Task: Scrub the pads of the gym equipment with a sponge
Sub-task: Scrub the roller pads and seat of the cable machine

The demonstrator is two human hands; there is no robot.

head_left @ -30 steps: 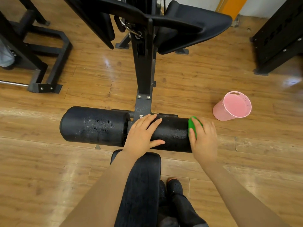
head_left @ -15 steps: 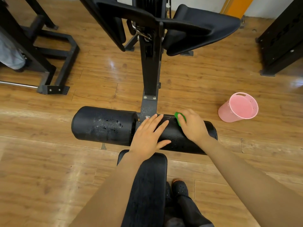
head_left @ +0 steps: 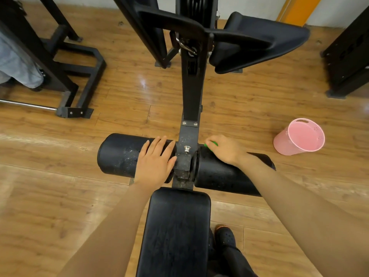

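Left hand (head_left: 154, 163) flat, fingers straight, on left pad (head_left: 119, 154). Right hand (head_left: 224, 148) curled around sponge (head_left: 211, 144) atop right pad (head_left: 217, 172). Pink bucket (head_left: 287, 142) nearby.

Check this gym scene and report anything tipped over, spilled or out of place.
The pink bucket lies tipped on its side on the wooden floor, right of the right roller pad, its mouth facing up and right. No puddle shows around it. Droplets fleck the left roller pad, which fits with scrubbing.
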